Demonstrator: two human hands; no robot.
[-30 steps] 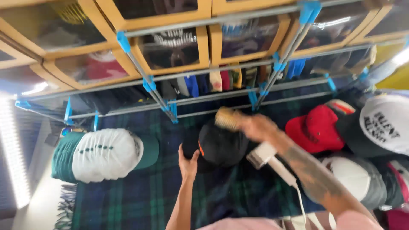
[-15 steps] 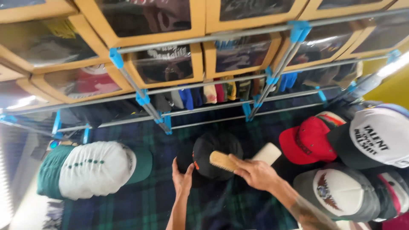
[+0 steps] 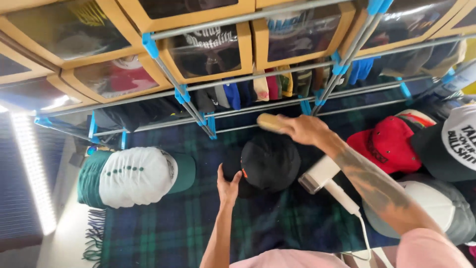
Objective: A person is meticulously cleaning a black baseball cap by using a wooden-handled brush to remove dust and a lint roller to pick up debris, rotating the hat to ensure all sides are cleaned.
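- Wooden brush point(image 3: 271, 122): far end hidden inside the right hand point(image 3: 303, 130).
- Black cap point(image 3: 267, 161): brim partly covered by the left hand point(image 3: 229, 184).
- White-fronted cap point(image 3: 458, 144): cut off at right edge.
- Grey cap point(image 3: 436, 211): partly behind forearm.

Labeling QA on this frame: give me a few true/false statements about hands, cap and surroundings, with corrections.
1. The left hand touches the black cap. True.
2. The right hand holds a pair of scissors. False: it holds a tan wooden brush above the cap.
3. The black cap lies on a plaid blanket. True.
4. The white handheld device sits left of the black cap. False: it lies to the cap's right, under the right forearm.
5. The green-and-white cap is in the left hand. False: it lies apart, further left.
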